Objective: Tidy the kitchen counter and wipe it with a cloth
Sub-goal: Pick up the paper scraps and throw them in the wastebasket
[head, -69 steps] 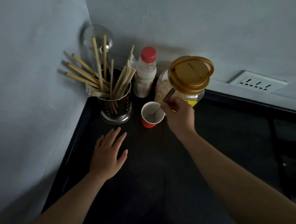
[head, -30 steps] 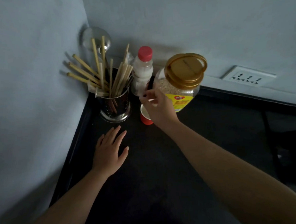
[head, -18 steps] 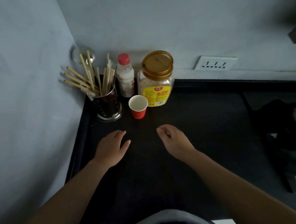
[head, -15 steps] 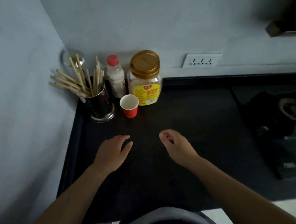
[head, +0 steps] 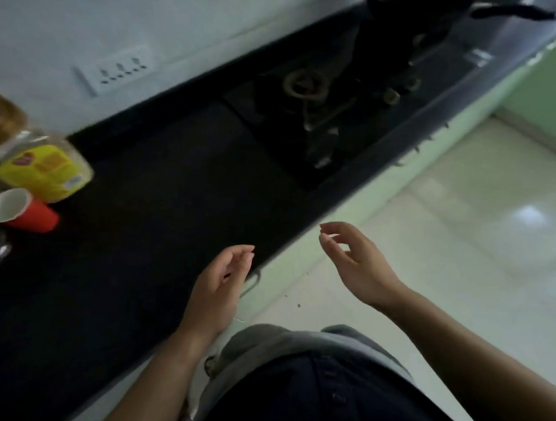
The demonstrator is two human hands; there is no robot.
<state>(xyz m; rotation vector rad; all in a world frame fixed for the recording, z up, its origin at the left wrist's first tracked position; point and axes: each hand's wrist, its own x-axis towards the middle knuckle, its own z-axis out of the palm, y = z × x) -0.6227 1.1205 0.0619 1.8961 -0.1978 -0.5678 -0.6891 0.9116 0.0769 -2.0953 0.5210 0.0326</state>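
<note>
The black kitchen counter runs from lower left to upper right. A red paper cup with a white inside stands at its far left, beside a clear jar with a gold lid and yellow label. My left hand hovers over the counter's front edge, fingers loosely curled, holding nothing. My right hand hangs in the air past the edge, over the floor, fingers relaxed and empty. No cloth is in view.
A gas stove is set into the counter to the right, with a dark pan on its far burner. A white wall socket sits above the counter. Pale glossy floor tiles and light green cabinet fronts lie right of the counter.
The view has swung right, away from the corner. Both hands lifted off the counter and drew back toward its front edge; the right hand now hangs over the floor. The chopstick holder has left the view.
</note>
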